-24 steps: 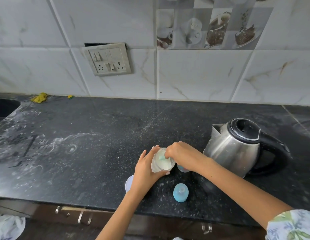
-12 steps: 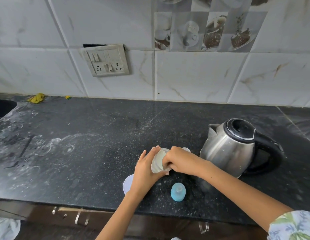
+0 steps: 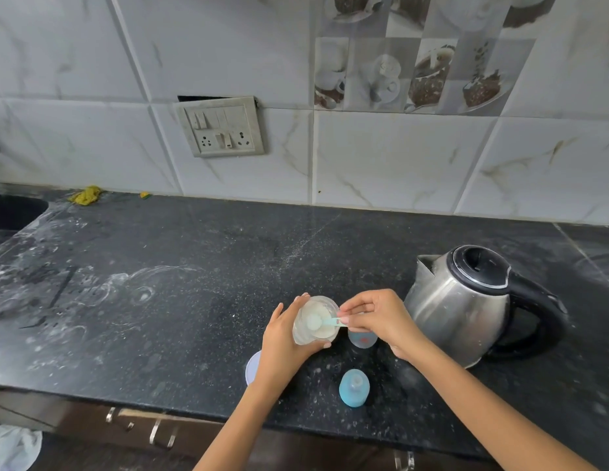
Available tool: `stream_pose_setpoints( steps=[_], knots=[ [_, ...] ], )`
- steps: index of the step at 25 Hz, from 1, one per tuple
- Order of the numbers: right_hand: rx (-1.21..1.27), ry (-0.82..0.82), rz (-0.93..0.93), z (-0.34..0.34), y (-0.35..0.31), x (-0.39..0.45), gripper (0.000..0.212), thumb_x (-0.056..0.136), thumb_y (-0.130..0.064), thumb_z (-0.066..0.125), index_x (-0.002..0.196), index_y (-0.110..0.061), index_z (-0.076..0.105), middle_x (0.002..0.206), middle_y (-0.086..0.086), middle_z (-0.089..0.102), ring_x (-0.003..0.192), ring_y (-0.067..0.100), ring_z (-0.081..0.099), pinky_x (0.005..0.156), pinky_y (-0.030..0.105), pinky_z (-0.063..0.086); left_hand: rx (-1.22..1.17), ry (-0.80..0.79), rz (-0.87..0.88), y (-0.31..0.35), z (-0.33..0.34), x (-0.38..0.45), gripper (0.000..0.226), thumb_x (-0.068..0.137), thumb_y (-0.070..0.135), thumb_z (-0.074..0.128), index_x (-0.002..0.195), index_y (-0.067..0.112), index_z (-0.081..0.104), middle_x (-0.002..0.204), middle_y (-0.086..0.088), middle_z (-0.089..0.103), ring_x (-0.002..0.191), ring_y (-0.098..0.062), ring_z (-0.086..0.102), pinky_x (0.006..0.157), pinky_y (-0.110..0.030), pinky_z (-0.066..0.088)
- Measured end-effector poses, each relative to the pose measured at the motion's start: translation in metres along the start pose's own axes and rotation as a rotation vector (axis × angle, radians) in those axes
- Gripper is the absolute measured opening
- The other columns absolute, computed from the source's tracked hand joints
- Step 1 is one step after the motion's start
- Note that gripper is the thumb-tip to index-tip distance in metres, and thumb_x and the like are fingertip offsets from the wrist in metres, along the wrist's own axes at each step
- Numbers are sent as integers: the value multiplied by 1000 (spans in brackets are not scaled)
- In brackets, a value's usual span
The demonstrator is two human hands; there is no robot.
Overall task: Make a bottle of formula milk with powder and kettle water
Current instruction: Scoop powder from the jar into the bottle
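A small clear powder jar [image 3: 315, 321] is held just above the black counter [image 3: 160, 300] by the left hand [image 3: 282, 338], whose grip is wrapped around the jar's side with the fingers curled under its near wall. The jar is tilted so that its open mouth faces up toward the camera, and pale powder is seen inside. A light blue scoop [image 3: 325, 321] is pinched by its handle between the thumb and fingertips of the right hand [image 3: 377, 321]; the bowl of the scoop is sunk in the powder, while the handle crosses the jar's right rim.

Just below the right hand, a small clear bottle [image 3: 362, 339] with a bluish tint is set upright on the counter, partly hidden by the fingers. Whether liquid is in it cannot be told. Nearer the counter's front edge, a blue bottle cap [image 3: 354, 387] with a clear teat is placed apart from the bottle. A round pale lid [image 3: 252, 367] is laid flat beside the left wrist, partly covered by it.

A steel kettle [image 3: 462, 300] with a black lid and handle is stood to the right of the hands, its spout turned left. A switch plate [image 3: 224, 127] is fixed on the tiled wall behind.
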State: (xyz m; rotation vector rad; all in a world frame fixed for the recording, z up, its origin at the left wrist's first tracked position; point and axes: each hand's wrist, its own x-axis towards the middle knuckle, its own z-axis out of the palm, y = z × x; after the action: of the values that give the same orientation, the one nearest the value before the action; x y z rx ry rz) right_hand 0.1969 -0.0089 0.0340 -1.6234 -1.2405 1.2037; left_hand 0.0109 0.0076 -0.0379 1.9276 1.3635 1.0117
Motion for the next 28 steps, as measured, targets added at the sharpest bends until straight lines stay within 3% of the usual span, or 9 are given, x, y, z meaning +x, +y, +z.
stream_pose_setpoints(
  steps=[3,5,8,11,16,23,28],
  knots=[
    [31,69,21,1,10,-4,12,74,2,80,81,-7,76,79,9,76,80,20,73,74,31,61,-1,2,-6,-1,-1,0,82,58,38,86,130,23,51,133,13,55,124,-5,48,115,-27,17],
    [-65,136,-19,4,18,-7,10,73,-3,81,77,-11,78,77,2,75,74,12,71,76,29,60,-2,5,-3,-2,-2,0,82,58,38,86,130,23,51,133,14,55,124,-5,48,115,-26,16],
    [-236,181,-121,9,19,-9,8,73,-5,81,76,-12,78,73,-2,74,66,3,69,66,20,58,-6,13,-7,0,-2,0,83,57,36,87,131,24,50,131,13,57,122,-5,48,114,-22,14],
    [-208,123,-106,9,15,-8,4,78,-2,77,80,-6,77,69,7,75,62,10,73,64,23,60,-4,22,-14,2,-1,1,83,56,34,87,130,24,50,129,12,58,121,-4,48,113,-21,13],
    [-203,191,-148,10,20,-7,7,79,-2,76,81,-8,77,67,2,75,61,7,72,63,21,59,-16,19,-26,1,-4,1,80,59,37,85,130,25,51,134,18,52,124,-1,43,115,-24,14],
    [-464,301,-412,19,29,-4,16,75,-1,78,78,-17,78,73,-5,72,64,6,67,62,26,57,-22,16,-70,-2,-3,2,82,59,40,84,133,29,48,130,20,55,128,-5,40,114,-22,13],
    [-432,338,-465,20,34,-2,17,74,2,77,78,-15,78,72,-5,72,68,10,68,63,37,58,-27,14,-72,-4,-5,5,81,58,38,85,131,27,50,133,20,52,125,4,38,116,-35,20]
  ],
)
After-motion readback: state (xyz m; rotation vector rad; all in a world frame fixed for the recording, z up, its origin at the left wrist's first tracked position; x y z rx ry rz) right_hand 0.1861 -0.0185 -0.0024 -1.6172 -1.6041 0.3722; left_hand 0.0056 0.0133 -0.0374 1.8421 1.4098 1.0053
